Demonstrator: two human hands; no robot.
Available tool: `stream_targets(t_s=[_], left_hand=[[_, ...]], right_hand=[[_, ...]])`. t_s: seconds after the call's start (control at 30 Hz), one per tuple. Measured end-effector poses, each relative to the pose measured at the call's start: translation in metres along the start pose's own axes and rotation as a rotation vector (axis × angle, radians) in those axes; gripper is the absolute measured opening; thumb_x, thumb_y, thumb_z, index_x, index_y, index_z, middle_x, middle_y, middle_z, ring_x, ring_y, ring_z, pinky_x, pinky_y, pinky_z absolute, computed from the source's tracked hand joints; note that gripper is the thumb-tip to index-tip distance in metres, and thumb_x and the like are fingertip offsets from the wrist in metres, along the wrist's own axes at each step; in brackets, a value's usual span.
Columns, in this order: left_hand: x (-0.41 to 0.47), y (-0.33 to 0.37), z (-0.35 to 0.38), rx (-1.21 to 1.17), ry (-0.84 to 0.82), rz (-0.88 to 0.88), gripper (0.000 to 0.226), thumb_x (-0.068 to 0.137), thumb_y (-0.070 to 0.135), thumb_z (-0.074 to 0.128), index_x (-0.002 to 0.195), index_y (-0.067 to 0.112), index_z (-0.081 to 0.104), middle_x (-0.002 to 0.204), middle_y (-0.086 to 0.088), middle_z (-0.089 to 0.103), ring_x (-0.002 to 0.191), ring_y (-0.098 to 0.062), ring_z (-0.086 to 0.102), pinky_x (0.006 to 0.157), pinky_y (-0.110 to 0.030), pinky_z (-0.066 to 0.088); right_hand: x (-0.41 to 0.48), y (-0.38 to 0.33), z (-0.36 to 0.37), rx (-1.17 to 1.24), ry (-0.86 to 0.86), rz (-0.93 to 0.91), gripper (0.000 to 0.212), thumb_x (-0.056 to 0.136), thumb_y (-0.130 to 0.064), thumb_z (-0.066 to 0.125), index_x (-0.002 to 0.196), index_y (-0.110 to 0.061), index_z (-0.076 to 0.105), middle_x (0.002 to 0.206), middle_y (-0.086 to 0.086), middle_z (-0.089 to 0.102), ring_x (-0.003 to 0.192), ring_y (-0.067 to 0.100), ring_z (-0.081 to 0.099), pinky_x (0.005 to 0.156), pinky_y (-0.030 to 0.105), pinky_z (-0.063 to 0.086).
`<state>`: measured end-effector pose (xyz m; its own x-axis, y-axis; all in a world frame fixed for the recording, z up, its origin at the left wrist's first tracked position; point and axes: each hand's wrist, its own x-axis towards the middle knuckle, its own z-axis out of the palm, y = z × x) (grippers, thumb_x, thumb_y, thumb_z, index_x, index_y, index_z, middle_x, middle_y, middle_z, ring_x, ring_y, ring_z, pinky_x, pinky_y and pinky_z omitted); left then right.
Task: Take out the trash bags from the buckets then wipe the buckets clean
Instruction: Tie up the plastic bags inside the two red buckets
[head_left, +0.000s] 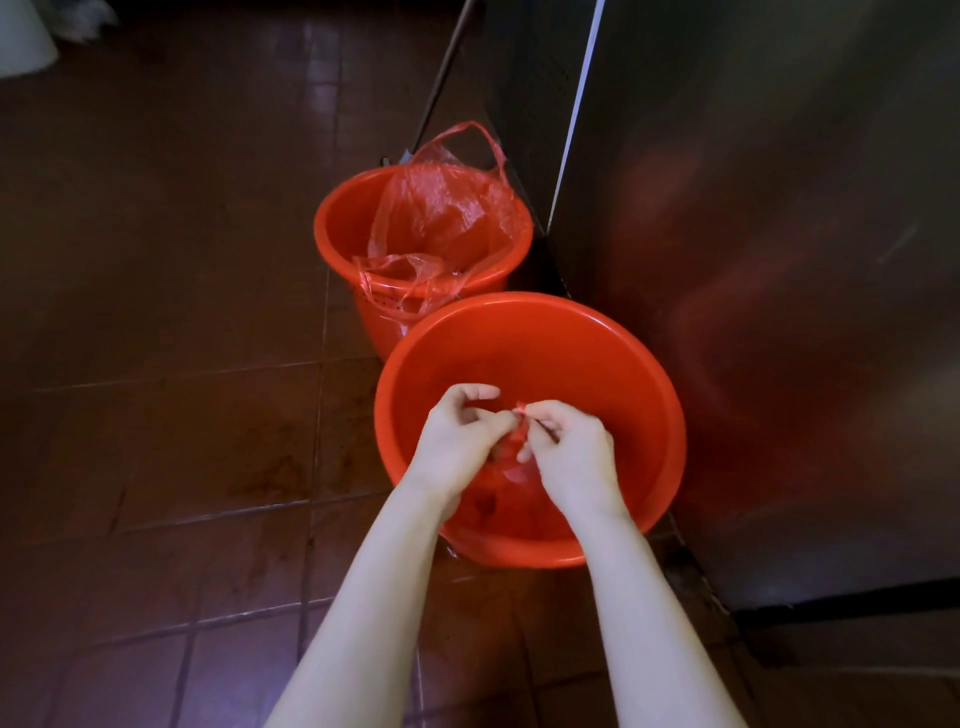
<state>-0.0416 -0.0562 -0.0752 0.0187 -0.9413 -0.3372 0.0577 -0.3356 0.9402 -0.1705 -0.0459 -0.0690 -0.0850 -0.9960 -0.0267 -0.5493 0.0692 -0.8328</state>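
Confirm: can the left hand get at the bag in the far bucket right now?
Probably not yet: the left hand is pinching the near bag. The far bag sits uncovered, handle up.

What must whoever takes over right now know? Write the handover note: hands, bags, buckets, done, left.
Left hand: grips the gathered top of the near bag.
Right hand: pinches the same bag's top.
Near bucket: stands beside a metal cabinet; its rim is bare, and the bag is bunched inside under the hands.
Far bucket: behind it, with the far bag loosely inside, draped over the front rim.
Done: near bag is off its rim and gathered.
Left: lift it out, remove the far bag, wipe both buckets. No cloth in view.
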Motion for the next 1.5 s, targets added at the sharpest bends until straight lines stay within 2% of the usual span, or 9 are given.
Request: stream_targets(t_s=[0.1, 0.17, 0.27, 0.47, 0.67, 0.87, 1.03, 1.27, 1.5], left_hand=[[0.0, -0.002, -0.004, 0.033, -0.095, -0.045, 0.016, 0.091, 0.006, 0.066, 0.107, 0.002, 0.069, 0.077, -0.01, 0.066, 0.063, -0.012, 0.059, 0.06, -0.022, 0.051], [0.0, -0.005, -0.008, 0.002, -0.104, -0.058, 0.015, 0.092, 0.007, 0.065, 0.103, 0.001, 0.072, 0.08, -0.012, 0.067, 0.065, -0.013, 0.058, 0.065, -0.023, 0.051], [0.001, -0.007, -0.009, -0.077, -0.064, -0.056, 0.016, 0.091, 0.004, 0.064, 0.104, -0.002, 0.071, 0.077, -0.008, 0.068, 0.062, -0.01, 0.056, 0.069, -0.026, 0.051], [0.003, -0.009, -0.008, -0.162, -0.05, -0.142, 0.013, 0.096, -0.001, 0.055, 0.098, -0.003, 0.068, 0.071, -0.011, 0.064, 0.056, -0.011, 0.058, 0.059, -0.022, 0.052], [0.007, -0.017, -0.008, 0.198, 0.084, -0.147, 0.024, 0.102, 0.01, 0.048, 0.093, 0.01, 0.071, 0.064, -0.001, 0.065, 0.056, -0.01, 0.06, 0.051, -0.02, 0.046], [0.003, -0.019, 0.001, 0.179, 0.165, -0.045, 0.026, 0.1, 0.012, 0.051, 0.085, 0.017, 0.072, 0.06, 0.009, 0.065, 0.048, 0.002, 0.058, 0.05, -0.014, 0.047], [0.001, -0.015, 0.004, 0.082, 0.22, -0.002, 0.016, 0.096, 0.011, 0.059, 0.087, 0.013, 0.072, 0.07, 0.004, 0.066, 0.044, 0.005, 0.054, 0.048, -0.011, 0.046], [-0.006, -0.016, 0.003, 0.13, 0.178, 0.034, 0.012, 0.096, 0.011, 0.061, 0.091, 0.013, 0.072, 0.079, 0.0, 0.069, 0.054, 0.006, 0.059, 0.051, -0.008, 0.047], [-0.007, -0.016, 0.001, 0.152, 0.188, 0.042, 0.012, 0.097, 0.012, 0.059, 0.104, 0.016, 0.067, 0.083, 0.001, 0.067, 0.055, 0.006, 0.061, 0.051, -0.009, 0.045]], right_hand=[[-0.001, 0.006, 0.002, -0.1, -0.104, -0.041, 0.028, 0.094, -0.003, 0.05, 0.106, -0.018, 0.071, 0.092, 0.002, 0.069, 0.072, 0.001, 0.066, 0.065, 0.002, 0.044], [-0.001, 0.01, 0.004, -0.085, -0.171, -0.056, 0.031, 0.095, -0.006, 0.051, 0.114, -0.022, 0.069, 0.106, -0.001, 0.063, 0.093, 0.012, 0.065, 0.082, 0.017, 0.049], [0.001, 0.015, 0.006, -0.051, -0.285, -0.066, 0.03, 0.096, -0.021, 0.055, 0.124, -0.03, 0.061, 0.113, -0.006, 0.058, 0.107, 0.011, 0.057, 0.085, 0.021, 0.044], [0.002, 0.02, 0.008, -0.029, -0.157, -0.115, 0.013, 0.092, -0.031, 0.062, 0.094, -0.025, 0.074, 0.081, -0.012, 0.073, 0.082, 0.0, 0.068, 0.079, 0.031, 0.056], [0.003, 0.02, 0.009, 0.14, -0.02, -0.087, 0.01, 0.083, -0.018, 0.074, 0.082, -0.022, 0.064, 0.068, -0.008, 0.071, 0.058, 0.001, 0.069, 0.058, 0.017, 0.055], [0.002, 0.027, 0.009, 0.057, -0.029, -0.089, 0.018, 0.088, -0.013, 0.065, 0.103, -0.023, 0.069, 0.095, -0.013, 0.069, 0.087, -0.004, 0.064, 0.076, 0.009, 0.049], [0.004, 0.049, 0.003, -0.291, -0.149, -0.052, 0.051, 0.084, -0.009, 0.064, 0.132, -0.026, 0.056, 0.136, -0.007, 0.05, 0.127, 0.014, 0.045, 0.104, 0.026, 0.037], [0.016, 0.05, 0.018, -0.297, -0.052, -0.007, 0.033, 0.088, -0.011, 0.066, 0.118, -0.025, 0.068, 0.114, 0.001, 0.051, 0.098, 0.024, 0.062, 0.092, 0.034, 0.05], [0.018, 0.056, 0.028, -0.363, -0.119, 0.045, 0.02, 0.09, -0.014, 0.064, 0.109, -0.015, 0.072, 0.124, 0.002, 0.053, 0.105, 0.023, 0.06, 0.089, 0.024, 0.044]])
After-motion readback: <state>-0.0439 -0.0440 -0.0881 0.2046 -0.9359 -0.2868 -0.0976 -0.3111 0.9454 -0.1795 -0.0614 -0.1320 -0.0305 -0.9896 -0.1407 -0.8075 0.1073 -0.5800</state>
